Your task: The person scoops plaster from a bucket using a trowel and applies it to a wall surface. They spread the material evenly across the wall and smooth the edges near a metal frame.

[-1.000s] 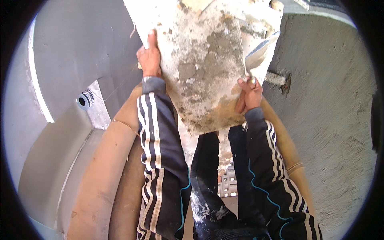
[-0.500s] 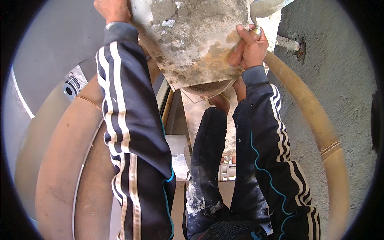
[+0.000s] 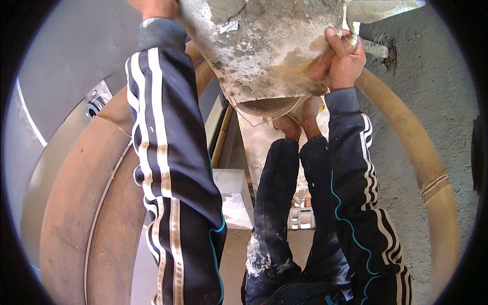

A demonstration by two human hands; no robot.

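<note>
A worn, mortar-stained board [image 3: 264,56] lies across a round bucket [image 3: 269,108], whose rim and wire handle show below its near edge. Along the board's right edge, my right hand [image 3: 343,63] is closed round a trowel [image 3: 384,10]; its metal collar shows at the fingers and its pale, caked blade points up and right. That hand's thumb and fingers also meet the board's edge. Beside the board's upper left edge is my left hand [image 3: 156,7], cut off by the top of the picture, so its fingers are hidden.
Thick bamboo poles [image 3: 71,203] curve along the left, and another bamboo pole [image 3: 406,132] runs down the right. Behind it stands a rough grey plastered wall [image 3: 437,96]. My bare feet [image 3: 287,127] are just past the bucket's near side. A pale block [image 3: 231,198] sits left of my legs.
The board, bucket and both my hands have shifted a little to the right in view. My left hand is nearer the top edge. The trowel stays in my right hand.
</note>
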